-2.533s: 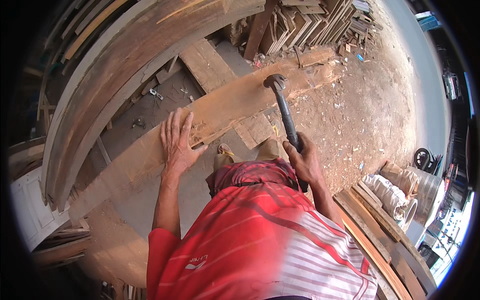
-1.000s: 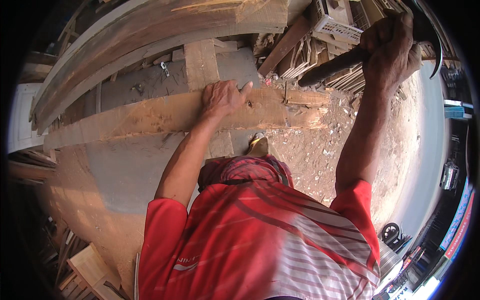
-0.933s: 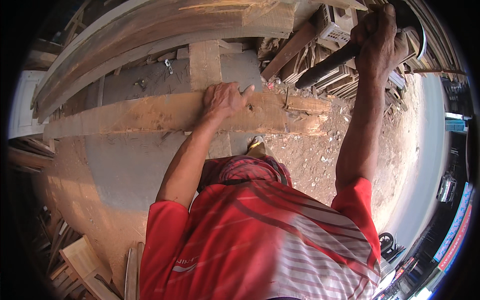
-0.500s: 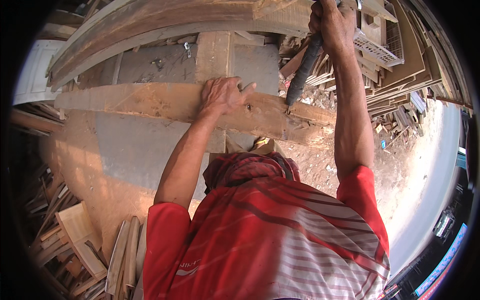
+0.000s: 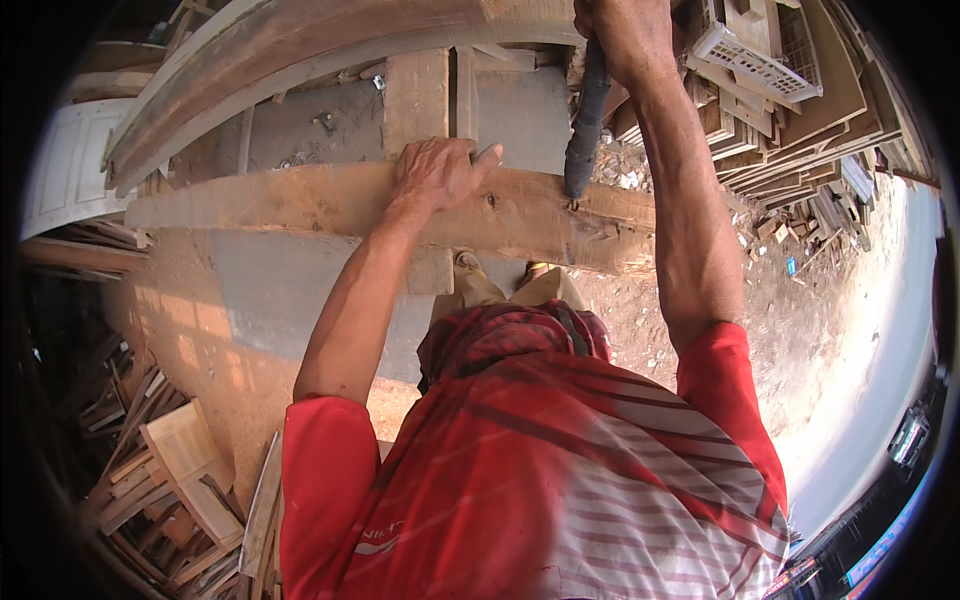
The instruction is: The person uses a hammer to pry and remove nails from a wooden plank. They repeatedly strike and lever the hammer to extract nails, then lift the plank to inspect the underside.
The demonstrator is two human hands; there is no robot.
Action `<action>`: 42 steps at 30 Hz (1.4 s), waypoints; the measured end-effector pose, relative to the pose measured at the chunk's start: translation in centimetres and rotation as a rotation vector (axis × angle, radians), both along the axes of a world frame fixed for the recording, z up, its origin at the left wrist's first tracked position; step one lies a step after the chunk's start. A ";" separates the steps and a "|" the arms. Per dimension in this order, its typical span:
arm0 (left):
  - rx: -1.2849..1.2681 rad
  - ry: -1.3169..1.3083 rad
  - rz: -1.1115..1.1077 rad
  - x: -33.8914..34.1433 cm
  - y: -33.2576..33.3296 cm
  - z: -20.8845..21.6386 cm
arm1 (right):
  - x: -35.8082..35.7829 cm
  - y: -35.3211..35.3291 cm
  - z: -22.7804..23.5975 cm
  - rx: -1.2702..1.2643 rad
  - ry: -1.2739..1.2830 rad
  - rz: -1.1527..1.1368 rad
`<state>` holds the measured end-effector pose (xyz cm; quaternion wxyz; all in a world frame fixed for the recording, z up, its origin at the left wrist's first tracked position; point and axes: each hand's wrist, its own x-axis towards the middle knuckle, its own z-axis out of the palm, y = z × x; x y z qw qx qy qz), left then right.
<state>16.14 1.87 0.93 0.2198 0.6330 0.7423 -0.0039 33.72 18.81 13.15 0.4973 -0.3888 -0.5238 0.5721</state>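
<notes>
A long, worn wooden plank (image 5: 335, 200) lies crosswise in front of me, its right end rough and splintered. On top of its middle rests my left hand (image 5: 440, 172), fingers spread and thumb lifted, pressing on the wood. My right hand (image 5: 628, 40), at the upper edge, is closed around a long tool with a thick dark handle (image 5: 588, 125). The tool's narrow lower tip meets the plank right of a knot hole. Its upper end is out of view, so its exact kind cannot be told.
A wider board (image 5: 417, 95) runs under the plank. Beyond it lies a large curved beam (image 5: 330, 50). Stacked boards (image 5: 790, 150) and a white plastic crate (image 5: 755, 65) stand at right. Scrap wood (image 5: 190, 470) lies lower left, and a white panel (image 5: 80, 160) far left.
The view has shifted slightly. My right hand and the tool's upper end have moved left, leaving the handle more upright. My left hand stays on the plank.
</notes>
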 end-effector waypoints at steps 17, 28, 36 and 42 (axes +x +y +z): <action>-0.055 -0.157 0.046 -0.4 1.8 0.0 | -1.1 -4.8 3.0 0.137 -0.190 -0.211; -0.040 -0.170 0.054 -1.1 1.3 0.6 | 2.9 -12.6 4.2 0.279 0.150 -0.193; -0.073 -0.154 0.073 -0.6 1.2 1.1 | 0.6 -9.2 3.1 0.177 -0.040 -0.041; -0.095 -0.141 0.067 -0.4 1.1 2.0 | 1.6 -9.9 3.8 0.228 -0.039 -0.087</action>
